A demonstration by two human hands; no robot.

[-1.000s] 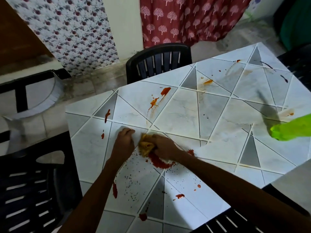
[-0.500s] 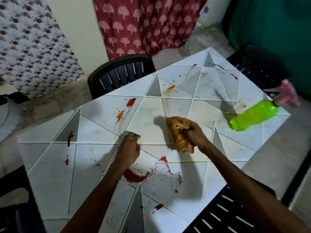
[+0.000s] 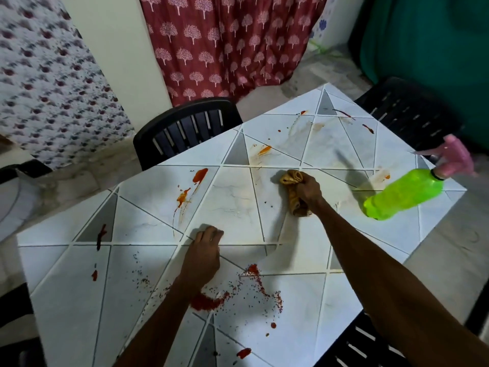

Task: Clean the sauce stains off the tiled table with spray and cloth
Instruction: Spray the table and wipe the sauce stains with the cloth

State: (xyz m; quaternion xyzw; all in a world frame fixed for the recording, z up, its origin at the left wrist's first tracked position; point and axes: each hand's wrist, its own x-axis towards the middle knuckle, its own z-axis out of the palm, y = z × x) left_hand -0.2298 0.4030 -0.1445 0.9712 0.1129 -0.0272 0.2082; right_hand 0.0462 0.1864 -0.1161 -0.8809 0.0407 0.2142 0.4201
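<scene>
My right fingers grip the cloth, left fingers curl empty on the desk; I'd press hard toward the stain beyond.

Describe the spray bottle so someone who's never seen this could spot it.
Start at the white tiled table with its triangle pattern. Move to its right side, past the right hand gripping the yellow cloth. The spray bottle there is the only bright green object, capped by a pink trigger head.

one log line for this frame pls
right hand grips cloth | left hand rests on table | spray bottle untouched | sauce stains present
</scene>
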